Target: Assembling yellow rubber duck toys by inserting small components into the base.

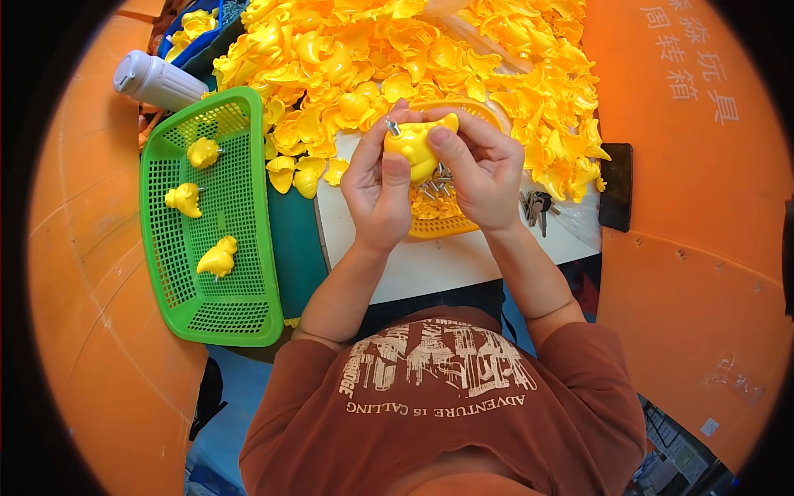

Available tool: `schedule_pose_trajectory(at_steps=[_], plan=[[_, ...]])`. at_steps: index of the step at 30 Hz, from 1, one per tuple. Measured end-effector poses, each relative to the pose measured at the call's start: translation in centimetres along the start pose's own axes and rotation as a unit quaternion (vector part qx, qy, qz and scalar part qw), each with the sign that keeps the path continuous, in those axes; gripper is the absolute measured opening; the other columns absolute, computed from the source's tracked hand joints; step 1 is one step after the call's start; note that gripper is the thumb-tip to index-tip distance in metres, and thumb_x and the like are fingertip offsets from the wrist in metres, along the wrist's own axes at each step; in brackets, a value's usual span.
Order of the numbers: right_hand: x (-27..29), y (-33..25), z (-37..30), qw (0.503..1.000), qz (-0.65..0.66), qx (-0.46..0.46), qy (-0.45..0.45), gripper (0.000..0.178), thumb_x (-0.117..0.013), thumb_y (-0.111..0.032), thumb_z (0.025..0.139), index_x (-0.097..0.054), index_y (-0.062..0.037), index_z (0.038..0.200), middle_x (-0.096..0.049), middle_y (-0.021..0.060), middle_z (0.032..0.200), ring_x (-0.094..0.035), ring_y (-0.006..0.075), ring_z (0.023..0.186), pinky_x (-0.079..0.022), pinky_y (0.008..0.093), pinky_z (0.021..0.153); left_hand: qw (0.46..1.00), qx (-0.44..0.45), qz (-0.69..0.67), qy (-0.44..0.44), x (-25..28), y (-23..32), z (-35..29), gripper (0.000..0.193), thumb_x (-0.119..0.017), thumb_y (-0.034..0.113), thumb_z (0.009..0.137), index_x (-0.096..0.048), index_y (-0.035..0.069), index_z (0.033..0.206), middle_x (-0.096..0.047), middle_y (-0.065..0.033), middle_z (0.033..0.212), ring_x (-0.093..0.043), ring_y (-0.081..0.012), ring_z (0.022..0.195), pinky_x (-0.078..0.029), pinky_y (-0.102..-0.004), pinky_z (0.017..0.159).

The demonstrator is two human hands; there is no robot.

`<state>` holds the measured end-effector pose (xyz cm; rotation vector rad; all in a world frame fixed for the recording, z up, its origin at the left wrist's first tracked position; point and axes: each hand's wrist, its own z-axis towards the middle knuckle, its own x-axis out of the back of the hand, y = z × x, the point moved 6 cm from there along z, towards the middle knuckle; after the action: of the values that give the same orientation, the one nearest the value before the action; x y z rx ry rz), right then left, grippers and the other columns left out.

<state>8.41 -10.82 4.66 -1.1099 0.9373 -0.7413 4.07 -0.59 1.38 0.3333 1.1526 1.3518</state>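
Between both hands I hold a glossy yellow plastic toy figure (416, 150), with a small metal pin (393, 126) sticking out at its upper left. My left hand (378, 186) closes on its left side, thumb upright against it. On the other side my right hand (484, 169) presses its thumb on the toy near a pointed tip, fingers wrapped behind. Below the toy is a yellow basket (444, 228) with several metal pins (432, 183) and small yellow pieces in it, partly hidden by my hands.
A green basket (269, 248) at the left holds three yellow figures with metal pins. Yellow shell parts (356, 58) heap across the far side. A white bottle (161, 80) lies at far left. Keys (539, 208) and a dark phone-like slab (616, 188) lie right. Orange panels (695, 207) flank me.
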Motion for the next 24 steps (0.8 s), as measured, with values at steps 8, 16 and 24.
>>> schedule_pose_trajectory(at_steps=[8, 16, 24], plan=[[-1.0, 1.7, 0.8, 0.996, 0.015, -0.061, -0.061, 0.046, -0.062, -0.002, 0.082, -0.044, 0.0056, 0.123, -0.060, 0.0129, 0.105, -0.059, 0.0150, 0.092, -0.049, 0.0252, 0.078, 0.948, 0.188, -0.205, 0.156, 1.4, -1.6, 0.1, 0.037, -0.050, 0.019, 0.093, -0.047, -0.007, 0.118, -0.056, -0.0126, 0.113, -0.055, -0.0174, 0.103, -0.045, -0.0288, 0.089], [-0.6, 2.3, 1.3, 0.971, 0.073, -0.168, -0.151, 0.057, -0.065, 0.002, 0.077, -0.038, 0.0063, 0.127, -0.061, 0.0166, 0.103, -0.063, 0.0187, 0.087, -0.053, 0.0268, 0.074, 0.965, 0.201, -0.145, 0.086, 2.0, -0.8, 0.8, 0.039, -0.053, 0.024, 0.091, -0.050, -0.005, 0.117, -0.054, -0.0115, 0.119, -0.057, -0.0155, 0.097, -0.047, -0.0273, 0.085], [-1.0, 2.8, 1.0, 0.937, 0.212, -0.231, -0.156, 0.054, -0.058, -0.008, 0.085, -0.033, 0.0018, 0.133, -0.061, 0.0170, 0.103, -0.064, 0.0226, 0.083, -0.056, 0.0314, 0.071, 0.959, 0.195, -0.206, -0.010, 1.3, -1.2, 1.2, 0.057, -0.053, 0.038, 0.088, -0.040, -0.002, 0.126, -0.037, -0.0152, 0.137, -0.053, -0.0192, 0.107, -0.048, -0.0300, 0.085]])
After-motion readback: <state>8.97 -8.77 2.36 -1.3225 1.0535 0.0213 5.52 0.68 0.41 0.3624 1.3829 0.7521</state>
